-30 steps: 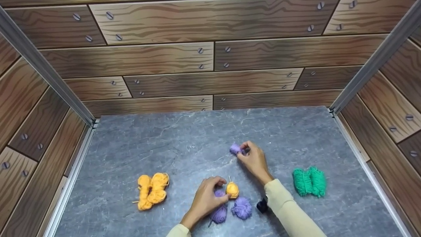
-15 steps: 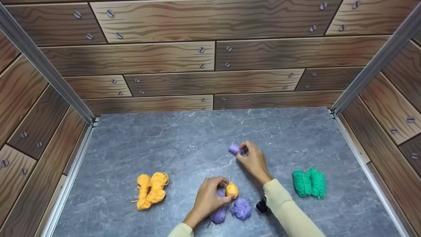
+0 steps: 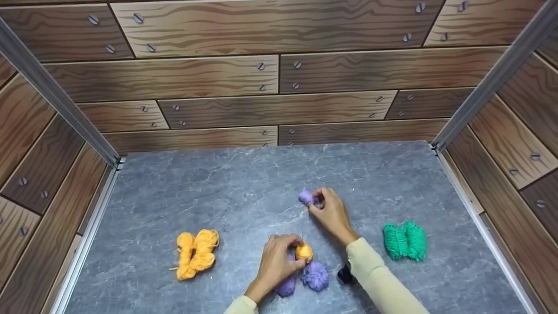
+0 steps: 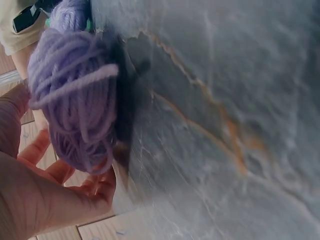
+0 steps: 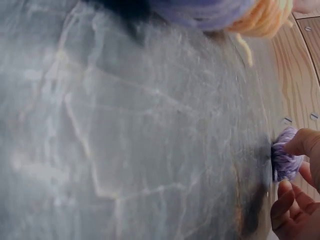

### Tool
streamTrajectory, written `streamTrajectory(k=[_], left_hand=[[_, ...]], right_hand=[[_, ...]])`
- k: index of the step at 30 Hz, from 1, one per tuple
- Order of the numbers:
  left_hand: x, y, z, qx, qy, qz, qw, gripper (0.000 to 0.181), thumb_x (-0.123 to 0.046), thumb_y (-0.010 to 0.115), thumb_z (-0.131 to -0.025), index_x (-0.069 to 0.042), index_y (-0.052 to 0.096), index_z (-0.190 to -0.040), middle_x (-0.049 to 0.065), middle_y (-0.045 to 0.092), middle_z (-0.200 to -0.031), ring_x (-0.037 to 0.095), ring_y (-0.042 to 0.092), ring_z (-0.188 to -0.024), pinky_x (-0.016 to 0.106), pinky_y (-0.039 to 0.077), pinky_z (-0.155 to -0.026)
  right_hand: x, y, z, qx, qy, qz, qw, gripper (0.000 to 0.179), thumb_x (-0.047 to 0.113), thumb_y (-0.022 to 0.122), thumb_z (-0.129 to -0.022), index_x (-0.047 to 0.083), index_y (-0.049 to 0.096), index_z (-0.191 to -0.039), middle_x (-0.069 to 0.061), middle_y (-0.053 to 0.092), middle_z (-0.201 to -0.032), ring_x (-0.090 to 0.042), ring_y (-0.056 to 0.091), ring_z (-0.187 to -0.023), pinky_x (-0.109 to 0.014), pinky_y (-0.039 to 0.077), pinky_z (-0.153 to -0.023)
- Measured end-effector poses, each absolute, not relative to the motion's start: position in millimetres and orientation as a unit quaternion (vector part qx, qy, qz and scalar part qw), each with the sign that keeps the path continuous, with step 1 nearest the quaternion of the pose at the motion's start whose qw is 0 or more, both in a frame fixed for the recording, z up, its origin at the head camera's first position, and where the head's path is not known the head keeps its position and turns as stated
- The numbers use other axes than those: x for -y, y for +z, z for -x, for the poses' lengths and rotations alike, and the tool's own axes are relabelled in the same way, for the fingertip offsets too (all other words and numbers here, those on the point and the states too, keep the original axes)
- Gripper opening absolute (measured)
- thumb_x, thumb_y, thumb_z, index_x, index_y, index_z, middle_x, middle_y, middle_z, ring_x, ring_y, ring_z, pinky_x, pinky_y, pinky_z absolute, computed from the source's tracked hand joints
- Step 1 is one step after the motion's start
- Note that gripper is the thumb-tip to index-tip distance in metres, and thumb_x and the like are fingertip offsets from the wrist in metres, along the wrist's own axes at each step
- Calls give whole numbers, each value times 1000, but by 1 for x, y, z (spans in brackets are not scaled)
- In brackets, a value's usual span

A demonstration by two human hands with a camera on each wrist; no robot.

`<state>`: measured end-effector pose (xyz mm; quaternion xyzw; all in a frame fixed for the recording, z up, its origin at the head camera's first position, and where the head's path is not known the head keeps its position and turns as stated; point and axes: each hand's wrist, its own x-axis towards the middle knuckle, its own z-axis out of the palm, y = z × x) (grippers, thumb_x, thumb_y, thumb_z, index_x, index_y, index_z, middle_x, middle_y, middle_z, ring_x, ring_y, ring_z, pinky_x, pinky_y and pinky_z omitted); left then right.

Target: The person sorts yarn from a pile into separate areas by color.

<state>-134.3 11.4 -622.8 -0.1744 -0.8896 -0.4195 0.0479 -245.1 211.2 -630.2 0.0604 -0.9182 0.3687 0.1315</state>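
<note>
My right hand (image 3: 333, 216) pinches a small purple yarn bundle (image 3: 306, 197) between thumb and fingers, out past the other yarn. In the right wrist view this bundle (image 5: 287, 155) sits low against the tabletop. Nearer the front, my left hand (image 3: 277, 261) has thumb and forefinger on either side of a small yellow yarn ball (image 3: 304, 252). Under that hand lies a purple yarn ball (image 3: 285, 285), partly covered by it; the left wrist view shows its wound strands (image 4: 75, 95) close up. Another purple yarn ball (image 3: 315, 276) lies just right of it.
Two yellow yarn skeins (image 3: 196, 255) lie side by side at the left. A pair of green yarn skeins (image 3: 404, 240) lies at the right. A black object (image 3: 344, 274) shows beside the right sleeve. Wood-patterned walls (image 3: 279, 74) enclose the grey marbled tabletop (image 3: 196, 187).
My left thumb and forefinger have come in around the yellow yarn ball. The right hand stays in place with the purple bundle, which is turned slightly. The head view has shifted a little.
</note>
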Motion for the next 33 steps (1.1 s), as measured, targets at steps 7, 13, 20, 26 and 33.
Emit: streamTrajectory(k=[7,13,20,26,33], left_hand=[[-17,-624,132,901,-407,144,44,32,-22,88,-66,-26,68,-90,-16,67,-86,16,55,-94,37,38,-78],[-19,-627,132,899,-414,133,54,34,-22,89,-60,-24,66,-86,-15,67,-82,13,52,-90,37,38,-79],[-15,-628,134,889,-439,117,53,32,-23,89,-62,-24,66,-85,-14,69,-85,11,49,-88,35,35,-81],[-11,-628,136,874,-470,108,65,31,-23,87,-65,-23,66,-87,-12,70,-86,17,55,-91,38,37,-84],[-5,-625,138,861,-493,95,81,30,-20,86,-67,-21,66,-90,-11,69,-89,20,59,-92,39,40,-87]], right_hand=[[-210,-632,241,914,370,-66,151,32,12,83,-79,6,65,-105,-10,59,-97,-19,55,-78,-32,45,-71],[-211,-632,236,907,379,-72,171,35,11,83,-79,5,66,-109,-14,60,-101,-22,57,-79,-31,45,-70],[-216,-631,231,899,394,-52,186,29,12,81,-82,7,68,-107,-13,60,-97,-21,55,-76,-31,43,-70],[-218,-633,227,891,405,-37,200,19,12,78,-85,8,70,-102,-13,59,-91,-17,52,-74,-31,42,-69],[-220,-636,218,883,409,-46,228,16,12,79,-85,8,70,-98,-12,60,-88,-17,53,-72,-29,42,-68]])
